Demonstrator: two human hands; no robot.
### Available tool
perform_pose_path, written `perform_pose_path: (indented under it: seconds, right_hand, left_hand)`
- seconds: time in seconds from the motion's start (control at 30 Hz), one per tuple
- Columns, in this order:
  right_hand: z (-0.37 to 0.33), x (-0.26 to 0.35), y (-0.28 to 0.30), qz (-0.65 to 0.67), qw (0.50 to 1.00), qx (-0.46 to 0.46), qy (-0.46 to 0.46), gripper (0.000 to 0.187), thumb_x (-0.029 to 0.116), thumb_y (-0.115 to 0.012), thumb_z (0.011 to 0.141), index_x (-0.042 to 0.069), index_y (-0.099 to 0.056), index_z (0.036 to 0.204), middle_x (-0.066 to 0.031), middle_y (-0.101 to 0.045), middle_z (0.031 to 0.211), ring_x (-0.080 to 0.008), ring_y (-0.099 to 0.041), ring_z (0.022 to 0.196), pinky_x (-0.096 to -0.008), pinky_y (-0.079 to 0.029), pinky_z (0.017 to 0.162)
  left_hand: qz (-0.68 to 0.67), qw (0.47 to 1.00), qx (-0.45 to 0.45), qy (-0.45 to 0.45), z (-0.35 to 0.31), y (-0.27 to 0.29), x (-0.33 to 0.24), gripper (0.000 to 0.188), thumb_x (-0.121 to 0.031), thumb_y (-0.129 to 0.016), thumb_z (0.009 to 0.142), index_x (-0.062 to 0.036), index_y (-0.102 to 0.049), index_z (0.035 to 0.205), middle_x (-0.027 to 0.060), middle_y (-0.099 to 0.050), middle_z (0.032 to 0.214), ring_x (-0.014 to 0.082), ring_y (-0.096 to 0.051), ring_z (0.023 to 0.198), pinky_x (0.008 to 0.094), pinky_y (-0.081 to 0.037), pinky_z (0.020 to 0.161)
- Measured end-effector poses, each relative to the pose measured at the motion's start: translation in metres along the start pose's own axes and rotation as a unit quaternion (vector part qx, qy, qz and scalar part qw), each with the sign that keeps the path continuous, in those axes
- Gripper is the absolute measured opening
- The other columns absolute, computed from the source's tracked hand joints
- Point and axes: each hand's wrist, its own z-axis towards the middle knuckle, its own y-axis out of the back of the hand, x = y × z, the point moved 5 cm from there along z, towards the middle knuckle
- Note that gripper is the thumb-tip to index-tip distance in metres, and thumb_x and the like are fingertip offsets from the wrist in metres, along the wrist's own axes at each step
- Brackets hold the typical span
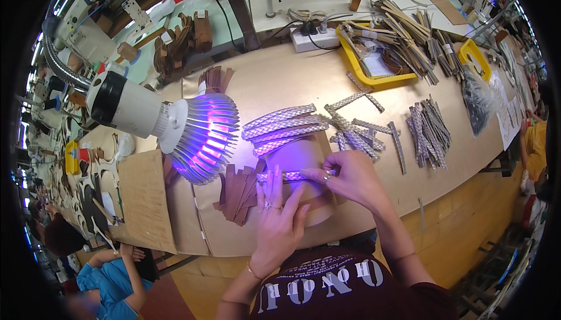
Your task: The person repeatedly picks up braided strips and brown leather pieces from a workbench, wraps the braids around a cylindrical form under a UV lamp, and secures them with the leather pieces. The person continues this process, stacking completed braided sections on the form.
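A short braided strap with a pale woven pattern lies across a curved tan form, lit violet. My left hand rests on it with fingers stretched out, fingertips on the strap's left part. At the strap's right end my right hand is closed in a pinch, thumb along the strap. Just beyond, several similar braided straps lie side by side over the far part of the form. Brown flat strips fan out beside my left hand.
A large finned lamp on a flexible arm overhangs the table from the left. Loose braided pieces and a bundle of them lie to the right. A yellow tray with strips stands behind. Another person in blue sits at lower left.
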Motion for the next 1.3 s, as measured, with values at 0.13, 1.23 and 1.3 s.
perform_pose_path:
  seconds: [0.13,1.23,1.3]
  right_hand:
    - [0.000,-0.008,-0.001,0.095,0.995,0.006,0.019,0.049,0.048,-0.072,0.084,0.002,-0.065,0.067,-0.0078,-0.051,0.050,-0.0211,-0.050,0.046,-0.0339,-0.040,0.050]
    - [0.003,-0.044,-0.022,0.221,0.975,0.002,0.034,0.025,0.023,-0.070,0.091,-0.001,-0.065,0.088,-0.0006,-0.058,0.067,-0.0061,-0.048,0.061,-0.0254,-0.042,0.056]
    - [0.003,-0.044,-0.024,0.219,0.975,-0.005,0.043,0.025,0.023,-0.070,0.091,-0.001,-0.065,0.088,-0.0013,-0.059,0.067,-0.0065,-0.049,0.062,-0.0257,-0.043,0.056]
  left_hand:
    - [-0.009,1.000,0.011,-0.001,0.003,-0.005,0.001,0.042,-0.023,-0.062,0.093,-0.0072,-0.057,0.131,0.0284,-0.032,0.150,0.0457,-0.034,0.137,0.0576,-0.024,0.113]
    - [0.104,0.993,0.049,0.008,0.021,-0.003,-0.022,0.045,-0.032,-0.066,0.089,-0.0050,-0.060,0.125,0.0422,-0.039,0.135,0.0485,-0.047,0.124,0.0583,-0.025,0.111]
    - [0.100,0.994,0.050,0.009,0.020,-0.004,-0.021,0.045,-0.032,-0.066,0.089,-0.0051,-0.059,0.125,0.0422,-0.038,0.136,0.0489,-0.047,0.124,0.0583,-0.025,0.112]
